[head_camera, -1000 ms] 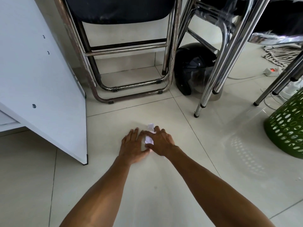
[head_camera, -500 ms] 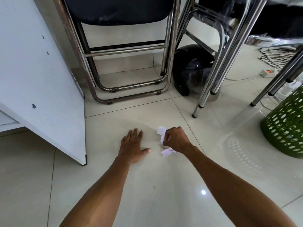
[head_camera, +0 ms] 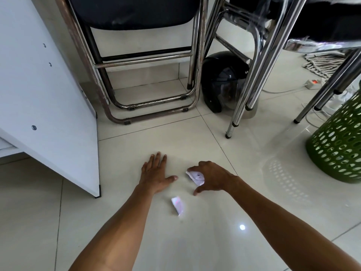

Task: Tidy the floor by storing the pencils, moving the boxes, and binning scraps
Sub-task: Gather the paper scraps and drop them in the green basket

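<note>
My left hand (head_camera: 155, 174) lies flat on the pale floor tile, fingers straight and thumb out to the right. My right hand (head_camera: 212, 177) hovers just to its right, fingers curled round a crumpled white paper scrap (head_camera: 195, 177), with the thumb stretched down and left. A second white scrap (head_camera: 178, 205) with faint pink print lies loose on the tile below and between the two hands, touching neither. A green perforated bin (head_camera: 340, 145) stands at the right edge.
A white cabinet panel (head_camera: 48, 98) rises on the left. A folding chair (head_camera: 148, 79) stands behind the hands, with chrome legs (head_camera: 252, 85) and a black helmet (head_camera: 222, 81) to the right. A power strip (head_camera: 312, 83) and cables lie beyond.
My right hand has drawn back toward me with the crumpled scrap. One scrap has come away from it and now lies on the tile. My left hand stays flat.
</note>
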A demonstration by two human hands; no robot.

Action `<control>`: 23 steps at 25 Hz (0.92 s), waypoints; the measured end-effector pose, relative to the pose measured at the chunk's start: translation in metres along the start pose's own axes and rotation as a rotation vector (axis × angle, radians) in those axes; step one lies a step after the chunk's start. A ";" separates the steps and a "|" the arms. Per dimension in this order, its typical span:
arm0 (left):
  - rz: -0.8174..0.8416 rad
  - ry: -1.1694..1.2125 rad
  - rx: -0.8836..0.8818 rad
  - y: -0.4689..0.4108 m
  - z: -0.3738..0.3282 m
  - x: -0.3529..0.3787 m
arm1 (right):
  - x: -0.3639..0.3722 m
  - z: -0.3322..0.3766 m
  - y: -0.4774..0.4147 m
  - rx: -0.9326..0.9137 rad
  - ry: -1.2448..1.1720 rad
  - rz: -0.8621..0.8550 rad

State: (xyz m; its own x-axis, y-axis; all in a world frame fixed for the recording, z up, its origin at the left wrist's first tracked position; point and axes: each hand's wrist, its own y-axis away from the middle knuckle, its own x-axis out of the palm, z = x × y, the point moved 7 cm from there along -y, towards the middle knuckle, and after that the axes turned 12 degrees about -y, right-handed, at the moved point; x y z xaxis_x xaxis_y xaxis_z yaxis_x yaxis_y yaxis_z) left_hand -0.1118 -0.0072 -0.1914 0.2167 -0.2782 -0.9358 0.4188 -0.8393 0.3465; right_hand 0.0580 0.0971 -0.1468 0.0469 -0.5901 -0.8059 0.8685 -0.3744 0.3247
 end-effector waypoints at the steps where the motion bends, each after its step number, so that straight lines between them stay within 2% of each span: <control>1: -0.001 -0.004 0.002 0.000 0.000 0.000 | 0.001 -0.001 0.000 -0.003 0.001 -0.007; 7: 0.000 -0.007 0.005 0.000 0.000 0.000 | 0.013 0.013 0.001 -0.024 -0.046 -0.090; 13: 0.028 -0.021 -0.007 -0.001 -0.002 -0.003 | 0.017 0.023 0.013 -0.057 -0.110 -0.261; 16: 0.050 -0.025 -0.006 -0.001 -0.002 -0.003 | 0.015 0.046 0.023 -0.148 -0.218 -0.342; 19: 0.052 -0.016 0.003 -0.001 -0.003 -0.003 | 0.033 0.075 0.030 -0.248 -0.271 -0.313; 23: 0.043 -0.026 0.021 0.000 -0.003 -0.003 | 0.068 0.081 0.027 -0.123 -0.134 -0.173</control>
State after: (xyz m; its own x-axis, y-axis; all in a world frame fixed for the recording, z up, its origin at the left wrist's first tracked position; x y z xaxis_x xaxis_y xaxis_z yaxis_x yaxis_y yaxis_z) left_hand -0.1101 -0.0047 -0.1885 0.2111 -0.3259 -0.9215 0.3912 -0.8358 0.3852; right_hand 0.0452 -0.0112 -0.1532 -0.1664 -0.6177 -0.7686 0.9119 -0.3930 0.1184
